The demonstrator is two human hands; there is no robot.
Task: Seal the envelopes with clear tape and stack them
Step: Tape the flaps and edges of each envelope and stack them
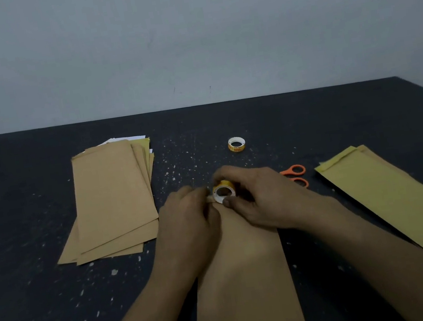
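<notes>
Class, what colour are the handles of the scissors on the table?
Orange, seen best in the head view, on the scissors.

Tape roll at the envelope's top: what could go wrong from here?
1. The right hand grips the tape roll while the left hand works at its edge; clear tape could twist or stick to itself.
2. The scissors lie partly hidden behind the right hand; reaching for them may shift the envelope.
</notes>
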